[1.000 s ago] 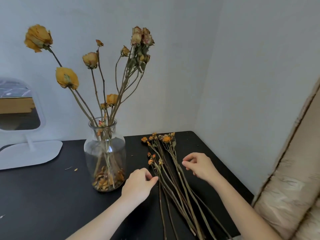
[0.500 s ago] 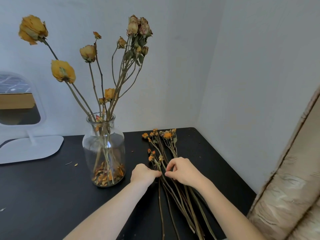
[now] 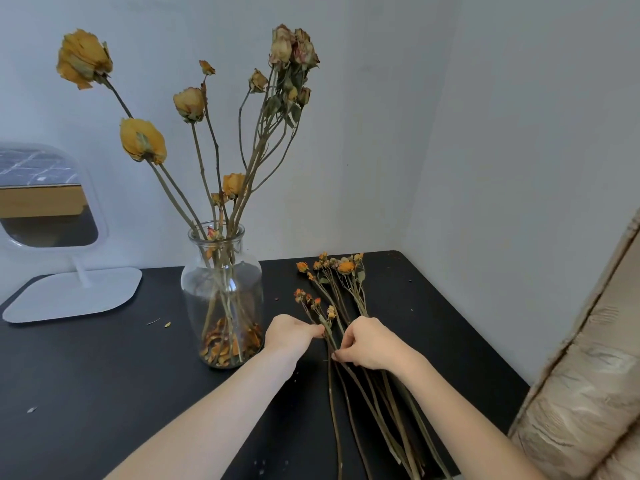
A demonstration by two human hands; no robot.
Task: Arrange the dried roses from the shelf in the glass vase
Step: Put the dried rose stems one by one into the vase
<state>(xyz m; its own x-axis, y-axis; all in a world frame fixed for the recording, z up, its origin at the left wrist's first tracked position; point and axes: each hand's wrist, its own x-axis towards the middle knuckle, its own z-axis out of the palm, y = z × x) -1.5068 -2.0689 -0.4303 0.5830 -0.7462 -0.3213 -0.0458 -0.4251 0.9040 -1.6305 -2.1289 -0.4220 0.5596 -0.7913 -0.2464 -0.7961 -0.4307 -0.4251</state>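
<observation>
A black table (image 3: 104,393) fills the view, seen from above by the person working at it. A glass vase (image 3: 221,292) stands near the middle of the back edge, already holding tall dried roses (image 3: 143,140) that fan out, with fallen petals (image 3: 228,344) at its bottom. Just right of it, the loose roses (image 3: 346,268) lie flat, blooms toward the back right corner and stems running to the near edge, likely so each can be lifted by its stem. The right hand (image 3: 369,342) pinches the stems mid-length, apparently separating one. The left hand (image 3: 291,332) curls against the bundle's left side, probably steadying it; whether it actually grips cannot be told. A white mirror (image 3: 45,202) stands at the back left corner.
</observation>
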